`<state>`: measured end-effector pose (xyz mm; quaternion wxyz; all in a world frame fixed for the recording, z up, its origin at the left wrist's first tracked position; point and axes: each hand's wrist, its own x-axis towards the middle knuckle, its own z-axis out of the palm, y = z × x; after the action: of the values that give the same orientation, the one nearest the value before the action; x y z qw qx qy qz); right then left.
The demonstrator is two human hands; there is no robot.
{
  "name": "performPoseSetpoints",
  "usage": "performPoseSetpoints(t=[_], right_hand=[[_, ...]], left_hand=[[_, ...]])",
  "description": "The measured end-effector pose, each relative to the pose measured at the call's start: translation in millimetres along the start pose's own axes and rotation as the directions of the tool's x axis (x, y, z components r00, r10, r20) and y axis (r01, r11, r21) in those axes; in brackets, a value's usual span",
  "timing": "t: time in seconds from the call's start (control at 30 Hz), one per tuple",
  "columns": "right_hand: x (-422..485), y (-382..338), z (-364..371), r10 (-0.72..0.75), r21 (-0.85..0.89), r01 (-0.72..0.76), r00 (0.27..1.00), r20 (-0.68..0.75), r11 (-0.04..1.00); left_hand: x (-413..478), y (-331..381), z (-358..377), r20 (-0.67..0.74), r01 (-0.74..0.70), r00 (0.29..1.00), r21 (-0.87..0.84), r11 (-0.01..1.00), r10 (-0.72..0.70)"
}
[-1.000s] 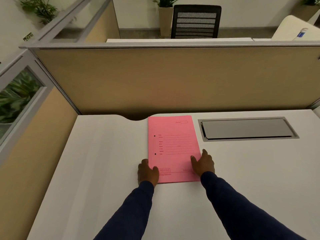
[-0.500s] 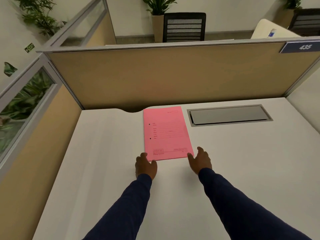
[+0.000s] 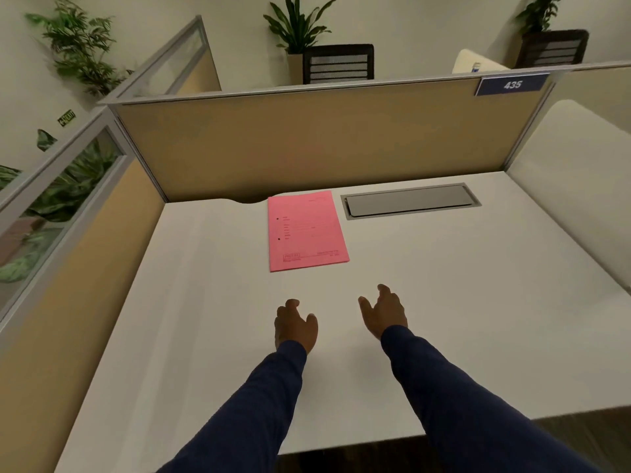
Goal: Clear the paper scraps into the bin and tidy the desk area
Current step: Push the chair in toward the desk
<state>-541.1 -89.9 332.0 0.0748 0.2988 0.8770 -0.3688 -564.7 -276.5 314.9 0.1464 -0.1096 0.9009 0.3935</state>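
A grey flap (image 3: pixel 411 202) sat just right of the pink folder (image 3: pixel 307 230) on the desk (image 3: pixel 478 302), by the wall (image 3: pixel 307 145). The folder lay flat, long way pointing at the wall. The left hand (image 3: pixel 295 326) and right hand (image 3: pixel 384 310) were near it, loosely spread, holding nothing.

Plants (image 3: pixel 297 22), chairs (image 3: pixel 338 63), "435" sign (image 3: pixel 512 84)

White rectangular laminate desk (image 3: pixel 444 302) is carrying one flat pink printed paper folder (image 3: pixel 307 230), lying near the back edge, just beside a recessed grey metal cable hatch (image 3: pixel 409 201).
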Motion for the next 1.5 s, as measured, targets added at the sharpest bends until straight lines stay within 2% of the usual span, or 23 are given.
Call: performPoseSetpoints(t=[0.27,0.83,1.17,1.5], right_hand=[[-76.8,40.5,-8.1,-0.017,0.019,0.017,1.000,-0.009,1.000],[-208.0,82.2,6.9,-0.033,-0.018,0.032,0.999,-0.037,0.999],[-352.3,128.9,3.8,-0.018,-0.005,0.017,0.995,-0.095,1.000],[-450.9,169.6,-29.5,0.010,-0.022,-0.013,0.989,-0.145,1.000]], left_hand=[[-86.1,-18.5,5.4,-0.002,-0.040,0.999,0.014,0.999,0.040],[-201.8,-87.7,-16.1,0.038,-0.096,0.995,0.018,0.995,0.095],[-330.3,-150.7,-28.4,0.116,-0.144,0.983,-0.006,0.990,0.143],[-431.3,-154.8,-12.0,0.187,-0.191,0.964,-0.020,0.981,0.191]])
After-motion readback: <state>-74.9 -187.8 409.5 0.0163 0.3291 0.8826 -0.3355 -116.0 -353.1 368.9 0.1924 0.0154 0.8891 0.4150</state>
